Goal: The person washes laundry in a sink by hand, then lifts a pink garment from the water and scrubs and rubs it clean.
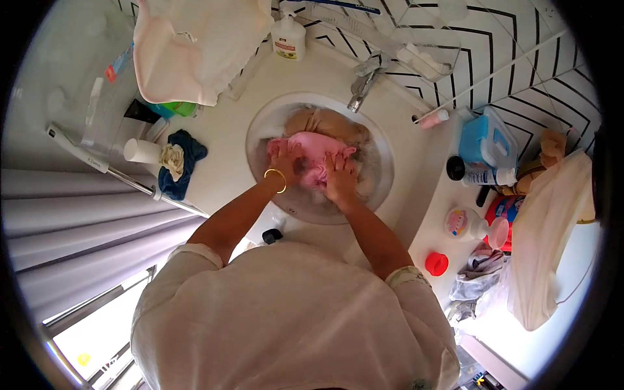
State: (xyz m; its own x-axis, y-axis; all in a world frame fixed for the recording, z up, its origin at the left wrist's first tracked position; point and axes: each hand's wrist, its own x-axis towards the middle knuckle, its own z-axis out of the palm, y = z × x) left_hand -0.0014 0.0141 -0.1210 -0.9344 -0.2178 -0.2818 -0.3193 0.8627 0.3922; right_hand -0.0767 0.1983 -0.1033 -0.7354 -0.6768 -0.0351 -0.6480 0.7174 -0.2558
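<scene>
A wet pink cloth lies bunched in the round white sink, in cloudy, sudsy water. My left hand, below a gold bangle, grips the left side of the cloth. On its right side, my right hand has its fingers curled into the fabric. Behind the pink cloth, a tan cloth sits partly under water against the far side of the basin. The silver faucet stands over the back right of the rim.
A white pump bottle stands behind the sink. On the left are a dark blue cloth and a white cup. To the right, a red cap, a white bottle and a blue container crowd the counter.
</scene>
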